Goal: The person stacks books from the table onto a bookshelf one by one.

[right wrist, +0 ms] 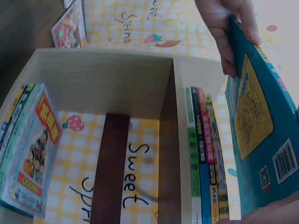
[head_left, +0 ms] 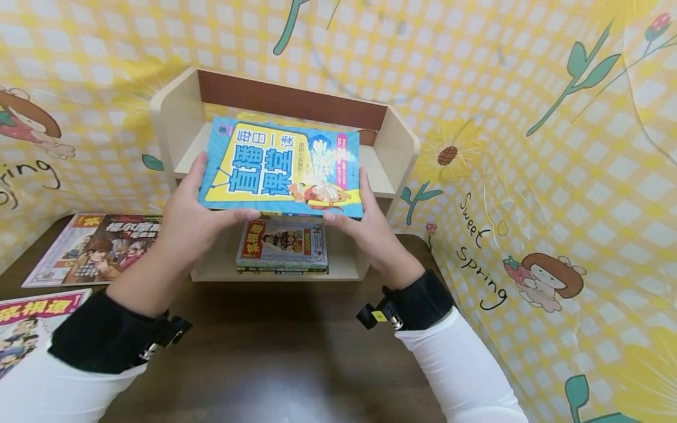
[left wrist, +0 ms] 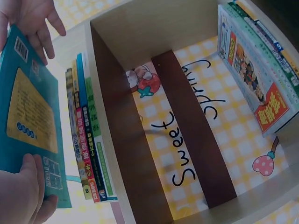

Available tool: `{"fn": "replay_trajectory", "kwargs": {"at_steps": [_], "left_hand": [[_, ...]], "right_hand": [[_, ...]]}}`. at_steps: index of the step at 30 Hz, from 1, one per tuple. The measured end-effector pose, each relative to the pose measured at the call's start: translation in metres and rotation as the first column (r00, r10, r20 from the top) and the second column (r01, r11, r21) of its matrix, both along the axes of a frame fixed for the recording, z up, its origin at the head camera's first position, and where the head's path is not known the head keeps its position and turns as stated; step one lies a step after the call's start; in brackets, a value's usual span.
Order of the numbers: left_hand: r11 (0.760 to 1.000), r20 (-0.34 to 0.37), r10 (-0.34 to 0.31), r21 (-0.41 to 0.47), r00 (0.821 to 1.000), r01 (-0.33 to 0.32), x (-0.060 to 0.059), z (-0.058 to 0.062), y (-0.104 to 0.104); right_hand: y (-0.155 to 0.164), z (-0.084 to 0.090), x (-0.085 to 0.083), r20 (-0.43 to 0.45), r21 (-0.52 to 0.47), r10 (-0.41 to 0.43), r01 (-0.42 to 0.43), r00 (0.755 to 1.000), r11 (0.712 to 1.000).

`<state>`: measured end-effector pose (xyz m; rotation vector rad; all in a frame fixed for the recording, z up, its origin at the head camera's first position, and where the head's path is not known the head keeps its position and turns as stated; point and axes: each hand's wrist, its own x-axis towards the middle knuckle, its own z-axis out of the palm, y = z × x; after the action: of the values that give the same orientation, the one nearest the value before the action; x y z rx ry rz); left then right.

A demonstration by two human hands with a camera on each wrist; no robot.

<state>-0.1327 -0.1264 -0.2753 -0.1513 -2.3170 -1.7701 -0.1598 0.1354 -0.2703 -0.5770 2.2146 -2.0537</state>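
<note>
A blue book (head_left: 280, 167) with a yellow panel and large Chinese lettering on its cover is held up by both hands, cover upward, before the upper level of a bookshelf (head_left: 180, 117). My left hand (head_left: 190, 208) grips its left end, thumb along the near edge. At the other end my right hand (head_left: 378, 229) holds it the same way. Both wrist views show the book's back, with a barcode (left wrist: 21, 48). Close by, several books (right wrist: 203, 154) lie stacked on the shelf's upper level; the held book mostly hides them in the head view.
More books (head_left: 282, 247) are stacked on the lower shelf level. Two magazines, one with a dark cover (head_left: 108, 249) and one with a pink banner (head_left: 39, 323), lie at left on the brown table (head_left: 285, 341). Checked yellow cloth (head_left: 502, 147) hangs behind and to the right.
</note>
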Motion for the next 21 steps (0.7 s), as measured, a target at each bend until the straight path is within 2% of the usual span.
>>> {"fn": "replay_trajectory", "kwargs": {"at_steps": [5,9,14,18,21], "left_hand": [[0.994,0.043,-0.052,0.101,0.998,0.048,-0.014,0.006,0.002],[0.993,0.067,-0.044,0.110,0.997,0.037,-0.023,0.007,0.005],[0.999,0.072,-0.021,0.041,0.997,0.018,-0.031,0.012,0.008],[0.999,0.040,-0.008,-0.053,0.999,0.010,-0.038,0.017,0.007],[0.993,0.024,-0.020,-0.119,1.000,0.022,-0.044,0.020,0.003]], "right_hand": [[-0.001,0.002,-0.010,0.033,0.032,-0.033,0.032,0.999,0.999],[-0.001,0.001,-0.017,0.030,0.109,-0.098,0.095,0.995,0.990],[0.000,0.004,-0.026,0.000,0.213,-0.161,0.157,0.987,0.964],[0.000,0.009,-0.033,-0.035,0.333,-0.213,0.212,0.976,0.919],[0.000,0.013,-0.039,-0.083,0.411,-0.214,0.229,0.973,0.882]]}}
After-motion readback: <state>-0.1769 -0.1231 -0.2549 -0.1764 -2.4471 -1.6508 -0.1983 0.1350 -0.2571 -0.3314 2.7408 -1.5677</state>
